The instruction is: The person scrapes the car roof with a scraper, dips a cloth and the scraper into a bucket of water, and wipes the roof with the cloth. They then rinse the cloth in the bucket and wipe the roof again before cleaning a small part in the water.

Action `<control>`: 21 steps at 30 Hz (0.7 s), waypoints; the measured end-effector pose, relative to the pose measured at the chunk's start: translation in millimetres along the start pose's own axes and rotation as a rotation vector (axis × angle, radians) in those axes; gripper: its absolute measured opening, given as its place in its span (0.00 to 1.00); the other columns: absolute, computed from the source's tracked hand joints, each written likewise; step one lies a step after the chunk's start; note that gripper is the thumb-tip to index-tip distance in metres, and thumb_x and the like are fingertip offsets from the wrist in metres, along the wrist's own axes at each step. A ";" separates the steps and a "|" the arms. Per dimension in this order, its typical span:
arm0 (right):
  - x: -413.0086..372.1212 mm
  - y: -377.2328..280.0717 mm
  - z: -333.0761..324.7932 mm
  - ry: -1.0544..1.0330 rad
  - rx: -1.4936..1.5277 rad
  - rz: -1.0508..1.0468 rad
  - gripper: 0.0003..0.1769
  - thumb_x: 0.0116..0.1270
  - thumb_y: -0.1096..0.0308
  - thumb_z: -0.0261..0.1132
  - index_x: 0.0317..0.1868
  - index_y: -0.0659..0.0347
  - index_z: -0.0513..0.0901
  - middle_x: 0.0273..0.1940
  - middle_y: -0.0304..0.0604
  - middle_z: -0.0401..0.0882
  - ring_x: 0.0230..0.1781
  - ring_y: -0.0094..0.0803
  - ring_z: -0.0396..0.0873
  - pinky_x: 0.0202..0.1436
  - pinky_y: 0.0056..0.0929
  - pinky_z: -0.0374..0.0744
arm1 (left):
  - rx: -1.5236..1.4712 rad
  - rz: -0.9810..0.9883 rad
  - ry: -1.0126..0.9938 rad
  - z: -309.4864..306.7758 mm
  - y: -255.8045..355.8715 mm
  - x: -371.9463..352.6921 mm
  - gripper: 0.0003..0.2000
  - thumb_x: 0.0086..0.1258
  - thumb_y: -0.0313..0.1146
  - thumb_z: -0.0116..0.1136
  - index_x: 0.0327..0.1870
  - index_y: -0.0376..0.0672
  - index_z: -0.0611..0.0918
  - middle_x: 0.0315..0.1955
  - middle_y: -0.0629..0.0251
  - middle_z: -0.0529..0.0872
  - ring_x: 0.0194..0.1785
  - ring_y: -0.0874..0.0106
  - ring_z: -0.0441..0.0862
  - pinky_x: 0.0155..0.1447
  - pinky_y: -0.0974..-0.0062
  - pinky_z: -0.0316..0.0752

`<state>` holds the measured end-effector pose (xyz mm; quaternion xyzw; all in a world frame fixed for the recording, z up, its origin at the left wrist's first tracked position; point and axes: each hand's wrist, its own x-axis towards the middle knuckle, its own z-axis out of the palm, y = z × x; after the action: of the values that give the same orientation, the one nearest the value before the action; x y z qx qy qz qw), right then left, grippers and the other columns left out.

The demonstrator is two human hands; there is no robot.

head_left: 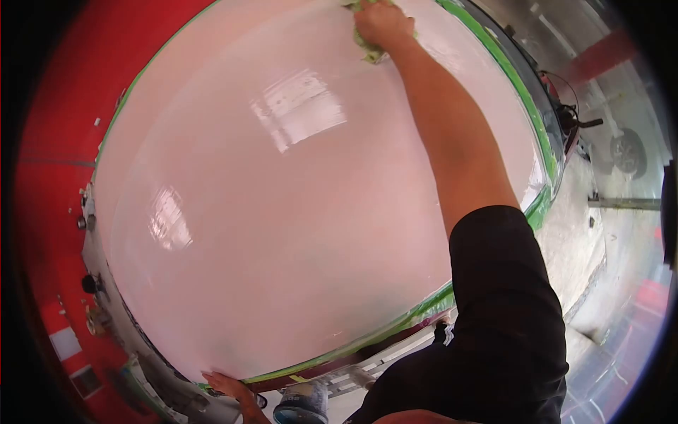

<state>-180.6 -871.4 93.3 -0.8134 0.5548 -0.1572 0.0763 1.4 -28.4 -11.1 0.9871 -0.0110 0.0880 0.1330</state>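
- Green cloth (370, 54) is at the far edge of the glossy white panel (282, 226), pressed under our right hand (383, 25), whose fingers are closed over it.
- Our left hand (227, 387) lies on the near edge, fingers spread flat, holding nothing.
- We reach with the arm stretched out, so we think the left hand could slip on the smooth surface.
- The cloth is just beside the green tape (526, 99). In our judgement, a stroke across it could lift the tape.
- A can (302, 404) stands near the left hand, below the panel, and we could knock it.
- Grit in the cloth could scratch the gloss.
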 end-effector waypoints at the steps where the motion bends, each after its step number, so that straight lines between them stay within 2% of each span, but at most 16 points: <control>1: -3.1 25.9 -11.7 -0.021 -0.022 0.058 0.18 0.66 0.66 0.49 0.46 0.61 0.84 0.51 0.51 0.81 0.54 0.47 0.79 0.55 0.57 0.74 | 0.006 0.024 -0.004 0.3 -0.2 3.4 0.30 0.77 0.48 0.32 0.70 0.34 0.60 0.67 0.43 0.63 0.68 0.48 0.60 0.70 0.54 0.54; 3: -3.3 75.6 -11.7 0.004 -0.019 0.226 0.19 0.66 0.63 0.49 0.47 0.59 0.84 0.51 0.50 0.81 0.54 0.47 0.79 0.55 0.52 0.75 | 0.048 0.043 -0.003 0.3 -4.2 5.5 0.31 0.76 0.49 0.33 0.70 0.30 0.60 0.67 0.40 0.63 0.68 0.47 0.59 0.72 0.56 0.50; 4: -6.7 92.5 -18.2 -0.002 -0.036 0.302 0.19 0.67 0.63 0.49 0.49 0.60 0.83 0.53 0.52 0.80 0.56 0.49 0.78 0.56 0.51 0.75 | 0.207 0.077 -0.052 -0.6 -6.4 9.5 0.32 0.76 0.50 0.33 0.70 0.30 0.59 0.67 0.39 0.63 0.68 0.47 0.59 0.72 0.56 0.50; 5: -6.9 114.0 -17.2 -0.001 -0.044 0.311 0.19 0.67 0.63 0.49 0.49 0.60 0.83 0.53 0.52 0.80 0.56 0.49 0.78 0.56 0.51 0.75 | 0.205 0.085 -0.060 1.4 -10.4 8.7 0.32 0.76 0.50 0.33 0.70 0.30 0.59 0.67 0.39 0.63 0.68 0.47 0.59 0.72 0.56 0.50; 7: -4.0 152.6 -2.3 -0.001 -0.032 0.500 0.26 0.65 0.54 0.46 0.63 0.45 0.73 0.67 0.44 0.67 0.66 0.49 0.66 0.65 0.53 0.67 | 0.128 0.086 -0.020 -6.2 12.0 -2.5 0.33 0.75 0.51 0.33 0.70 0.30 0.59 0.67 0.40 0.62 0.68 0.47 0.60 0.71 0.55 0.52; 8: -15.8 161.0 -6.2 0.008 -0.027 0.498 0.25 0.65 0.56 0.47 0.60 0.49 0.75 0.66 0.46 0.67 0.66 0.50 0.66 0.65 0.52 0.67 | 0.122 0.082 -0.024 -9.2 24.8 -3.1 0.33 0.75 0.51 0.33 0.70 0.30 0.59 0.67 0.40 0.62 0.68 0.47 0.60 0.71 0.55 0.52; 9: -31.2 166.6 -12.3 0.018 -0.024 0.492 0.24 0.65 0.58 0.47 0.58 0.54 0.76 0.65 0.48 0.67 0.65 0.51 0.66 0.65 0.51 0.67 | 0.010 -0.022 -0.027 -11.6 37.3 -4.4 0.33 0.75 0.51 0.33 0.70 0.31 0.59 0.67 0.40 0.63 0.68 0.47 0.60 0.70 0.55 0.53; 10: -46.0 169.9 -21.4 -0.009 -0.015 0.524 0.24 0.66 0.57 0.47 0.59 0.53 0.75 0.66 0.49 0.67 0.66 0.50 0.65 0.65 0.50 0.66 | -0.101 -0.129 -0.029 -13.9 42.5 -7.8 0.32 0.75 0.51 0.34 0.70 0.32 0.60 0.66 0.40 0.64 0.67 0.47 0.60 0.70 0.54 0.54; 11: -61.9 171.7 -30.6 -0.036 -0.008 0.557 0.25 0.66 0.56 0.47 0.60 0.53 0.74 0.66 0.49 0.66 0.67 0.50 0.65 0.65 0.50 0.66 | -0.108 -0.138 -0.036 -13.5 39.5 -6.7 0.32 0.75 0.51 0.34 0.70 0.32 0.60 0.66 0.40 0.64 0.67 0.47 0.60 0.70 0.54 0.54; 13: -93.6 181.6 -43.3 -0.067 0.001 0.557 0.26 0.67 0.55 0.45 0.62 0.54 0.72 0.67 0.51 0.65 0.68 0.51 0.62 0.66 0.49 0.65 | 0.104 -0.167 -0.039 -6.4 29.6 0.5 0.32 0.74 0.51 0.34 0.71 0.36 0.60 0.65 0.43 0.65 0.67 0.48 0.61 0.69 0.54 0.55; 14: -106.7 194.2 -38.3 -0.038 -0.045 0.578 0.27 0.66 0.52 0.46 0.63 0.50 0.71 0.67 0.49 0.65 0.69 0.50 0.61 0.67 0.52 0.64 | 0.104 -0.185 -0.011 -1.0 24.2 1.3 0.31 0.73 0.52 0.34 0.71 0.42 0.61 0.65 0.46 0.65 0.67 0.50 0.63 0.68 0.54 0.58; 15: -119.1 205.7 -32.1 -0.010 -0.091 0.596 0.28 0.66 0.50 0.46 0.64 0.46 0.70 0.67 0.48 0.66 0.70 0.50 0.60 0.67 0.54 0.63 | 0.098 -0.192 -0.017 -0.4 21.7 1.6 0.31 0.73 0.52 0.34 0.71 0.42 0.61 0.65 0.46 0.65 0.67 0.50 0.63 0.68 0.54 0.58; 17: -151.6 208.7 -42.1 -0.039 -0.185 0.639 0.29 0.66 0.46 0.46 0.65 0.45 0.69 0.68 0.48 0.65 0.71 0.48 0.57 0.68 0.57 0.59 | 0.184 -0.271 -0.045 2.5 24.8 2.1 0.31 0.73 0.53 0.33 0.72 0.45 0.60 0.67 0.51 0.64 0.66 0.51 0.63 0.65 0.51 0.60; 21: -215.7 196.5 -74.7 -0.108 -0.184 0.718 0.34 0.64 0.40 0.47 0.66 0.47 0.68 0.66 0.50 0.67 0.69 0.47 0.60 0.67 0.58 0.57 | 0.170 -0.278 -0.088 -5.2 39.6 -7.2 0.30 0.74 0.54 0.32 0.73 0.48 0.58 0.68 0.53 0.63 0.67 0.53 0.63 0.63 0.47 0.61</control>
<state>-450.9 -741.0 67.9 -0.5775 0.8118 -0.0267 0.0822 -8.4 -65.2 2.9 0.9897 0.1273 0.0262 0.0594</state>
